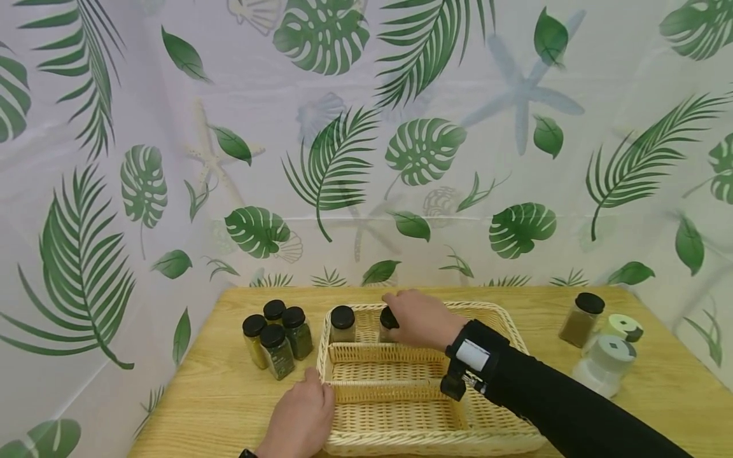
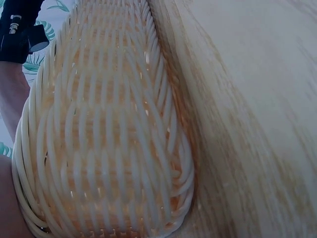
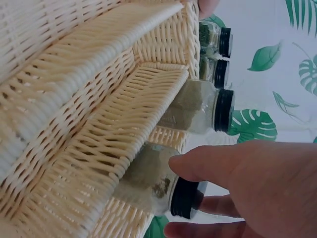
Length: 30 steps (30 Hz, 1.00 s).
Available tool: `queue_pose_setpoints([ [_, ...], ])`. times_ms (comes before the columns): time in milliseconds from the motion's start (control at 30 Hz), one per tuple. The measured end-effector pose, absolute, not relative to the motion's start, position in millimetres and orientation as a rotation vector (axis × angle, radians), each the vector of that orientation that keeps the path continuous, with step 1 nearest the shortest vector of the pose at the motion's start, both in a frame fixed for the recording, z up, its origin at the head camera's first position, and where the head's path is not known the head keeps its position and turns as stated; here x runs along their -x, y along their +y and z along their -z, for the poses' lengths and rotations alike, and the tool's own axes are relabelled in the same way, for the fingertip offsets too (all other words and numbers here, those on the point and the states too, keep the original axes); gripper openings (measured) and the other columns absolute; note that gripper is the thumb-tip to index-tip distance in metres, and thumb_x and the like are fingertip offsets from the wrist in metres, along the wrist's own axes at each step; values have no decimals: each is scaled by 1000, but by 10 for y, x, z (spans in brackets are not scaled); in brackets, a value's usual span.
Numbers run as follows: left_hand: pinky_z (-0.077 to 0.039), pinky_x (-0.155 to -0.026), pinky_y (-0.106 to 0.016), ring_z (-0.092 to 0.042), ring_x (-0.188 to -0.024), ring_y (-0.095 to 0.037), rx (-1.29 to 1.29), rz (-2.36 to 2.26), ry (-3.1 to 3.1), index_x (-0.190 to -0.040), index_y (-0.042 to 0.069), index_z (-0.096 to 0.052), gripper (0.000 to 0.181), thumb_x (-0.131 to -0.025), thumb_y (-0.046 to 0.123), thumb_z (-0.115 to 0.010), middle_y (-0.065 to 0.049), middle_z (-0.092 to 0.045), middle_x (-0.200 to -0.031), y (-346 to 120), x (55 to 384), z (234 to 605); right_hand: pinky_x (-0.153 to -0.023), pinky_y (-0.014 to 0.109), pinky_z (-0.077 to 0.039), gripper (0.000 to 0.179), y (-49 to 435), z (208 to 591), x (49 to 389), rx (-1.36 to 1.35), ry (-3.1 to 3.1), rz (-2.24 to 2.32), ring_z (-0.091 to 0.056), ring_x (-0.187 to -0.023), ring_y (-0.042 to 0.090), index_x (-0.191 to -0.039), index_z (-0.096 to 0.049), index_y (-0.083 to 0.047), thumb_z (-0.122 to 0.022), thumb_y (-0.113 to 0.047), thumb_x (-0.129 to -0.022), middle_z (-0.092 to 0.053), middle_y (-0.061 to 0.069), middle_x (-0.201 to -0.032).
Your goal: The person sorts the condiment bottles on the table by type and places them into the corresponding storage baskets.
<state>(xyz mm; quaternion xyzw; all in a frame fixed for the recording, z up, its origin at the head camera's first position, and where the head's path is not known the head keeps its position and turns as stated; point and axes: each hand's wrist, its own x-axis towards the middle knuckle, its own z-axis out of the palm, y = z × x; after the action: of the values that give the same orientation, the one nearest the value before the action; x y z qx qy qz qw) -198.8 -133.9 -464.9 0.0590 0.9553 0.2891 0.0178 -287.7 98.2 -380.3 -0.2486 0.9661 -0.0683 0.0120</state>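
My right hand (image 1: 426, 318) reaches into the back compartment of a wicker basket (image 1: 424, 440). Its thumb and fingers hold a glass spice jar (image 3: 148, 181) at the black lid; in the head view the hand partly covers this jar. Another black-lidded spice jar (image 1: 343, 326) stands at the left end of the same compartment. At the basket's left front side, my left hand (image 1: 300, 416) grips the rim. The left wrist view shows mostly the woven basket wall (image 2: 109, 144), with only a strip of that hand at the edge.
Left of the basket, several black-lidded spice jars (image 1: 277, 353) stand in a cluster on the wooden table (image 1: 200, 407). To the right are a dark-lidded jar (image 1: 581, 321) and white containers (image 1: 604, 366) with pale lids. A leaf-patterned cloth (image 1: 366, 159) hangs behind.
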Motion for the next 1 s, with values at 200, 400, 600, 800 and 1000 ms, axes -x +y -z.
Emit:
queue_pose_setpoints([
  [200, -53, -64, -50, -69, -75, -37, -165, -876, 2958, -126, -15, -50, 45, -104, 23, -41, -22, -66, -84, -1313, 1998, 4651, -67, 37, -54, 64, 1181, 3741, 2833, 737, 2998, 200, -67, -102, 32, -142, -51, -1, -77, -25, -88, -66, 20, -124],
  [400, -53, -64, -51, -69, -74, -38, -157, -871, 2947, -128, -16, -49, 47, -104, 24, -41, -23, -67, -85, -1304, 2000, 4638, -56, 32, -44, 67, 1450, 3634, 2769, 665, 2980, 210, -64, -81, 24, -147, -46, 1, -73, -15, -88, -62, 24, -131],
  [600, -53, -65, -51, -69, -77, -38, -129, -878, 2936, -127, -14, -50, 46, -104, 25, -40, -22, -68, -87, -1331, 1991, 4635, -83, 46, -56, 62, 1750, 3573, 2756, 658, 3028, 161, -65, -110, 39, -142, -50, 4, -73, -17, -88, -64, 26, -127],
  [800, -53, -64, -50, -70, -75, -37, -112, -864, 2962, -120, -11, -53, 42, -104, 25, -40, -20, -67, -83, -1328, 1987, 4660, -95, 56, -51, 60, 2108, 3522, 2743, 599, 3041, 158, -59, -121, 47, -140, -53, 5, -74, -18, -89, -60, 29, -133],
  [1000, -53, -65, -51, -70, -76, -37, -123, -841, 2976, -120, -11, -53, 41, -103, 25, -41, -21, -68, -84, -1310, 1985, 4644, -97, 59, -48, 55, 2539, 3486, 2771, 504, 3045, 146, -58, -120, 49, -133, -58, 7, -74, -21, -89, -62, 29, -129],
])
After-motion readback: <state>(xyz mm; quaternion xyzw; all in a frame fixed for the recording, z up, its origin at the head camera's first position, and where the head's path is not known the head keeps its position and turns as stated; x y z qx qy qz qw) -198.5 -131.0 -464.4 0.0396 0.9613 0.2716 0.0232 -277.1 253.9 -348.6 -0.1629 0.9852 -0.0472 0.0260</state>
